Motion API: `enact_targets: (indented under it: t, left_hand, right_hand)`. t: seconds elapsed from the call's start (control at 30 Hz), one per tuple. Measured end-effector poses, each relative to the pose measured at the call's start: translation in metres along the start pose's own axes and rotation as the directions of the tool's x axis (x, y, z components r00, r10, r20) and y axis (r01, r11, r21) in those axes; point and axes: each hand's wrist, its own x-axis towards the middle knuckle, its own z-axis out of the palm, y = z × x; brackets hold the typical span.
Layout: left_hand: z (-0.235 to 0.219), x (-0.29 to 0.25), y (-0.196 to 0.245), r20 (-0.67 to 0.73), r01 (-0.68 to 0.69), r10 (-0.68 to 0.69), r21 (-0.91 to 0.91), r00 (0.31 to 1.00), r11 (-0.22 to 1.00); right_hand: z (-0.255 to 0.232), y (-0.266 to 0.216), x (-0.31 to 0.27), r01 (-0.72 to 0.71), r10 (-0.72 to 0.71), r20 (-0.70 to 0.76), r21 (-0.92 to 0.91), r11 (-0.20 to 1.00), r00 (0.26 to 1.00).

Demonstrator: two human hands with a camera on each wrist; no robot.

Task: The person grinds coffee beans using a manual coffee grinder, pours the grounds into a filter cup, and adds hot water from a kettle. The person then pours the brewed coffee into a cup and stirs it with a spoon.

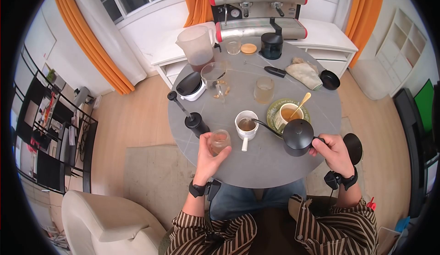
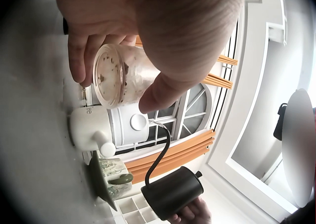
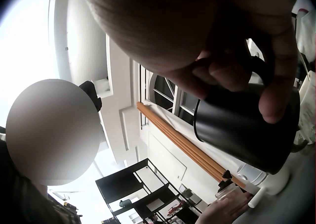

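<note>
My left hand [image 1: 209, 159] holds a small clear glass jar [image 1: 220, 140] near the table's front edge. Dark crumbs cling to the jar's base [image 2: 109, 75] in the left wrist view. My right hand [image 1: 333, 153] grips the handle of a black gooseneck kettle [image 1: 298, 139], raised and tilted. Its thin spout [image 1: 266, 126] reaches over a white handled brewing vessel [image 1: 244, 138], where brownish liquid shows. A thin clear stream leaves the spout tip in the left wrist view. From the right wrist, the kettle body [image 3: 242, 127] fills much of the view, its handle partly hidden by fingers.
Right of the brewing vessel, a teacup [image 1: 283, 114] with a gold spoon sits on a green saucer [image 1: 274, 107]. A black hand grinder [image 1: 197, 125] stands beside the left hand. Behind are a glass cup [image 1: 264, 91], a glass server [image 1: 213, 74] and a plastic pitcher [image 1: 195, 46].
</note>
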Motion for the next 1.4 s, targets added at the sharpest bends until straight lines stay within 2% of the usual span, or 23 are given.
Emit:
enact_targets:
  t: [0.17,0.4,0.6,0.67,0.8,0.87,0.9,1.0,1.1,1.17,1.23,1.3,1.4]
  left_hand:
    - [-0.001,-0.001,-0.001,0.004,-0.006,0.006,0.011,1.000,1.000]
    - [0.002,-0.003,0.003,0.000,0.004,-0.004,0.012,1.000,1.000]
    - [0.002,-0.004,0.005,0.001,0.010,-0.010,-0.016,1.000,1.000]
    - [0.002,-0.005,0.007,0.008,0.020,-0.020,-0.021,1.000,1.000]
    - [0.004,-0.008,0.012,0.012,0.034,-0.034,-0.031,0.999,0.999]
    - [0.004,-0.011,0.014,0.020,0.027,-0.026,-0.030,0.999,0.999]
    - [0.005,-0.012,0.015,0.023,0.022,-0.021,-0.036,1.000,0.999]
    - [0.008,-0.015,0.021,0.043,0.012,-0.009,-0.072,0.999,0.997]
    - [0.012,-0.019,0.032,0.064,0.006,-0.002,-0.060,0.998,0.998]
    - [0.013,-0.019,0.032,0.076,-0.004,0.009,-0.066,0.997,0.998]
    - [0.013,-0.020,0.033,0.070,-0.020,0.024,-0.055,0.997,0.998]
    - [0.013,-0.021,0.031,0.060,-0.024,0.028,-0.056,0.998,0.998]
    - [0.005,-0.020,0.014,0.011,-0.044,0.044,-0.012,0.999,0.999]
  right_hand:
    - [-0.003,0.000,-0.001,-0.033,0.032,0.048,0.016,0.999,0.998]
    - [0.002,-0.001,-0.002,-0.057,0.055,0.041,0.072,0.996,0.998]
    - [0.006,0.016,0.000,-0.027,0.017,0.052,0.197,0.980,0.999]
    - [0.010,0.025,0.000,0.024,-0.039,0.044,0.310,0.950,0.998]
    - [0.010,0.042,0.000,0.063,-0.081,0.037,0.359,0.931,0.996]
    - [0.011,0.049,-0.001,0.136,-0.133,-0.042,0.495,0.858,0.990]
    - [0.008,0.052,-0.003,0.142,-0.130,-0.059,0.494,0.858,0.990]
    - [-0.008,0.054,-0.007,0.277,-0.195,-0.222,0.446,0.851,0.956]
    - [-0.029,0.053,-0.012,0.311,-0.161,-0.347,0.435,0.845,0.924]
    - [-0.041,0.054,-0.014,0.311,-0.140,-0.410,0.387,0.868,0.901]
    - [-0.055,0.069,-0.016,0.217,-0.102,-0.514,0.169,0.961,0.852]
    - [-0.065,0.088,-0.014,0.242,-0.107,-0.533,0.190,0.951,0.840]
    - [-0.070,0.111,-0.009,0.157,0.011,-0.591,0.232,0.960,0.807]
